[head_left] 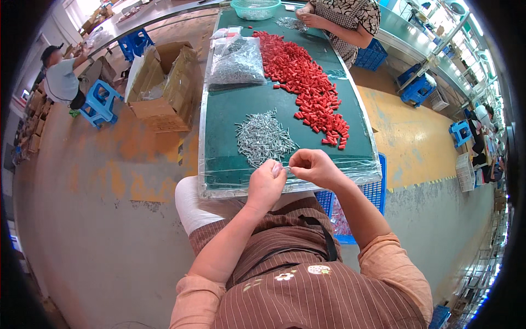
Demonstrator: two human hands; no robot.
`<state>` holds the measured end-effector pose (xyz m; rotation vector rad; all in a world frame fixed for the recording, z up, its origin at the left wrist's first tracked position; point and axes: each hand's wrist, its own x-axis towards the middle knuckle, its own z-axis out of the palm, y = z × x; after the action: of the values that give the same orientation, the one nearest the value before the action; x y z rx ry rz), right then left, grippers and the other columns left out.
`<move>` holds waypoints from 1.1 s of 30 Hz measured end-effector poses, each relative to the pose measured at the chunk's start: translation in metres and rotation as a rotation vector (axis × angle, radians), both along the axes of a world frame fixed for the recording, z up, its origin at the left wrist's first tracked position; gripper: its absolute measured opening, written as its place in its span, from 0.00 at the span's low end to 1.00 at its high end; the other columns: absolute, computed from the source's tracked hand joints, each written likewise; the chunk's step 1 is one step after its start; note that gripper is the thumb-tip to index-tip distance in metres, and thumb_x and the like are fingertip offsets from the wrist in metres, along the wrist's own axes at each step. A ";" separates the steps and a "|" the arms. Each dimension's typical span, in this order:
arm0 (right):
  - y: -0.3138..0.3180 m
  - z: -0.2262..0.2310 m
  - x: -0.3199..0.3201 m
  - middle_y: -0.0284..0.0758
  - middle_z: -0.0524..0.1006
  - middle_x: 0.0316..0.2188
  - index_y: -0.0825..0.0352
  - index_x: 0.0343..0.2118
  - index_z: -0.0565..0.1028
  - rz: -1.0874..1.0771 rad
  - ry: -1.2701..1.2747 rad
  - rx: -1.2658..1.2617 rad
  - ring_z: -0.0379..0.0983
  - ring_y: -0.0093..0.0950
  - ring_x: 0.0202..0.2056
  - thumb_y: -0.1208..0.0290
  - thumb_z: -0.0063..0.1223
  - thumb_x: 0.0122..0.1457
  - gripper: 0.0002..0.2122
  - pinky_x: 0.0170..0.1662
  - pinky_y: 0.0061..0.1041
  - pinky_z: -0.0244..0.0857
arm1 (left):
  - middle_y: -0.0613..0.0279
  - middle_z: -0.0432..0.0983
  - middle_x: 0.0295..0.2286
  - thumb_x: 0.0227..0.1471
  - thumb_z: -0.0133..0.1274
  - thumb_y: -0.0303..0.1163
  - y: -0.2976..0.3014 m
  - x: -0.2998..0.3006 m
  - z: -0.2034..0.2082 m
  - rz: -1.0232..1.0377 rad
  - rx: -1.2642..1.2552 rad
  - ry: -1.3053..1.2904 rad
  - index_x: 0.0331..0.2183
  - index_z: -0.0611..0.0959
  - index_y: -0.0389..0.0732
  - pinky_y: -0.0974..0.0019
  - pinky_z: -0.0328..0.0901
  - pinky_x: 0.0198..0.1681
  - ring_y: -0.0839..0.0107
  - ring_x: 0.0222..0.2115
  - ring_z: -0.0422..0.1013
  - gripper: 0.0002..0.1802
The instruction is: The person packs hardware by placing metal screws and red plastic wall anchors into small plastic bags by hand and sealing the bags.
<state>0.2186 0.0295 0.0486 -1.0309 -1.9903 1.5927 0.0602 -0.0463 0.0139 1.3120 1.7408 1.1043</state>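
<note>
Above the near edge of the green-topped table [224, 109], my left hand [267, 183] and my right hand [316, 167] meet fingertip to fingertip. Both are closed in a pinch. A tiny, pale, shiny piece [287, 168] shows between them, too small to make out its kind. Just beyond my left hand lies a loose heap of small silvery metal pins [264, 137]. A long pile of short red plastic pieces [307, 82] stretches from the far middle of the table to its right side.
A clear bag of metal parts [237, 63] lies at the table's left. Across the table, a person's hands [312, 20] are near a small metal heap [291, 23] and a green basket [255, 10]. A blue crate [378, 192] stands below right; an open carton [164, 107] stands left.
</note>
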 end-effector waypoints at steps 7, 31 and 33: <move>-0.006 0.014 -0.005 0.39 0.73 0.28 0.69 0.28 0.75 0.017 -0.175 0.337 0.71 0.34 0.32 0.74 0.55 0.47 0.06 0.38 0.29 0.66 | 0.62 0.74 0.20 0.49 0.53 0.29 0.003 0.001 -0.006 -0.031 -0.083 -0.179 0.26 0.77 0.36 0.68 0.64 0.28 0.75 0.22 0.69 0.07; -0.008 0.016 -0.001 0.37 0.73 0.34 0.66 0.29 0.75 0.097 -0.104 0.746 0.68 0.38 0.40 0.78 0.56 0.43 0.07 0.45 0.33 0.63 | 0.66 0.74 0.19 0.48 0.52 0.31 0.008 -0.003 0.004 -0.003 -0.171 -0.232 0.26 0.77 0.37 0.70 0.62 0.26 0.79 0.21 0.67 0.07; -0.012 0.013 0.000 0.37 0.73 0.34 0.66 0.28 0.75 0.105 -0.177 0.800 0.68 0.38 0.40 0.78 0.56 0.43 0.07 0.45 0.33 0.63 | 0.67 0.74 0.19 0.47 0.52 0.30 0.009 -0.003 0.003 -0.021 -0.182 -0.263 0.26 0.77 0.37 0.70 0.62 0.26 0.79 0.21 0.66 0.06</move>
<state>0.2185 0.0176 0.0616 -0.7533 -2.4927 0.6124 0.0575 -0.0374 0.0166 1.0229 1.5876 1.0289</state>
